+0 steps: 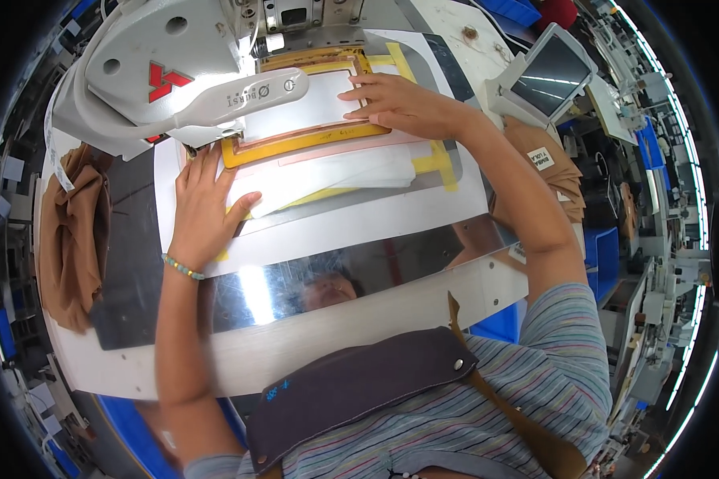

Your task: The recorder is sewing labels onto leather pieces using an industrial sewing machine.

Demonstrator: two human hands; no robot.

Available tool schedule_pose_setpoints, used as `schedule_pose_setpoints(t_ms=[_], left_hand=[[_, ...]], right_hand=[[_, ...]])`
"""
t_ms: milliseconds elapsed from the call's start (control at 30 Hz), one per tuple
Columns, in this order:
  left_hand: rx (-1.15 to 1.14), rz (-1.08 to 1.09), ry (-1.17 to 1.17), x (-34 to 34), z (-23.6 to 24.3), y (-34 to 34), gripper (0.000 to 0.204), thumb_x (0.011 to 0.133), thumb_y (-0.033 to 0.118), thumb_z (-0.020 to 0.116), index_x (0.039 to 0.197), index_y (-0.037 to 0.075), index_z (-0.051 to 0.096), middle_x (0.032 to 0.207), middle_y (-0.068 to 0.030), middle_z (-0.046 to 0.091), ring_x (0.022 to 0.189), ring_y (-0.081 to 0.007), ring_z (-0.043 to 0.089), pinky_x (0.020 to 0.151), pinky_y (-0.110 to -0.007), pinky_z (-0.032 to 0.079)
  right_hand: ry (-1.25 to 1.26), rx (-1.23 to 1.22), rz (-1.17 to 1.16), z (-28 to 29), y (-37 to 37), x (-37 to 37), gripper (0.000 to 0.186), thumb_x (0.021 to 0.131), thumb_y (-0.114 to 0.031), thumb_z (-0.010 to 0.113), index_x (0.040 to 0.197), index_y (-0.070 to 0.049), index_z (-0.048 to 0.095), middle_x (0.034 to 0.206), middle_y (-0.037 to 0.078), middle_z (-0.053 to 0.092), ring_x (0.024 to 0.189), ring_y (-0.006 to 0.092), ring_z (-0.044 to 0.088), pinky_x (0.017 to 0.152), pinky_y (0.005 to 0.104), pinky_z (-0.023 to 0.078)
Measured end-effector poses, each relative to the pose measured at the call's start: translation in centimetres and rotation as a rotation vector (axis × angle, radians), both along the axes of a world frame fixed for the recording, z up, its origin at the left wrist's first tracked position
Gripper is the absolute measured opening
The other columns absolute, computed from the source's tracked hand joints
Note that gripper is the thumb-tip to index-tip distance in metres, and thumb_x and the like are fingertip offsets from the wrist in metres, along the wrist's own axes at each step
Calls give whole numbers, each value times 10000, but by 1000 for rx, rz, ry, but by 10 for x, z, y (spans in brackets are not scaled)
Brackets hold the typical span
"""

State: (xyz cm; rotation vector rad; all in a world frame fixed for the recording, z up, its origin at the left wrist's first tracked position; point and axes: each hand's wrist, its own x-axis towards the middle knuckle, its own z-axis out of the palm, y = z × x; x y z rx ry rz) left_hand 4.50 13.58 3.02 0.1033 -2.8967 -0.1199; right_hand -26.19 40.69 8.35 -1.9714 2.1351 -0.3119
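A yellow rectangular clamp frame (307, 153) lies flat under the head of a sewing machine (156, 76), around a white panel (315, 102). My left hand (200, 199) rests flat at the frame's near left corner, its fingers stretched and its thumb on white material. Over the frame's right side reaches my right hand (399, 104), fingers spread, their tips on the white panel and the frame's inner edge. White folded cloth (343, 177) lies along the near side of the frame, on a clear sheet with yellow tape (449, 166). Neither hand grips anything that I can see.
A light with a grey handle (244, 94) hangs low above the frame. Brown cloth (73, 239) is heaped at the left, and brown pieces (547, 164) are stacked at the right. A control screen (547, 76) stands at the far right. Shiny metal plate (327, 279) borders the near side.
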Motion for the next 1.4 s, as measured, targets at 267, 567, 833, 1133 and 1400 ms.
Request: schedule_pose_setpoints(t_ms=[267, 567, 833, 1133, 1400], left_hand=[[-7, 20, -22, 1, 2, 1, 730, 1055, 552, 536, 1553, 18, 528, 1665, -236, 413, 1576, -413, 310, 1272, -528, 222], [0, 3, 37, 1, 1, 0, 765, 1034, 614, 562, 1543, 44, 555, 1618, -249, 466, 1531, -421, 365, 1251, -532, 247], [-3, 14, -6, -1, 3, -1, 753, 1025, 601, 587, 1536, 49, 566, 1616, -244, 471, 1533, -420, 365, 1254, -530, 239], [1, 9, -42, 1, 4, -1, 701, 1047, 534, 568, 1541, 37, 550, 1653, -234, 432, 1569, -407, 322, 1260, -526, 229], [9, 41, -27, 0, 2, -1, 690, 1041, 518, 594, 1540, 43, 555, 1643, -241, 438, 1561, -411, 332, 1258, -532, 236]], right_hand=[[-169, 40, -218, 24, -19, -3, 419, 1083, -211, 422, 1253, -67, 776, 1533, 76, 623, 1528, 287, 423, 1273, 419, 343], [-56, -34, -14, 10, -2, 8, 519, 1012, -167, 410, 1451, -89, 677, 1549, 86, 620, 1537, 272, 423, 1325, 456, 235], [-173, -110, 38, 7, 7, 5, 519, 987, -141, 399, 1416, -73, 682, 1571, 76, 603, 1550, 247, 410, 1347, 466, 179], [-99, -268, -49, 16, -6, -2, 388, 981, -66, 466, 1250, -104, 743, 1180, 89, 741, 1277, 277, 588, 1193, 441, 395], [360, -45, 36, -9, -46, 18, 151, 901, -46, 619, 845, -90, 753, 857, 97, 668, 957, 261, 628, 1018, 420, 460]])
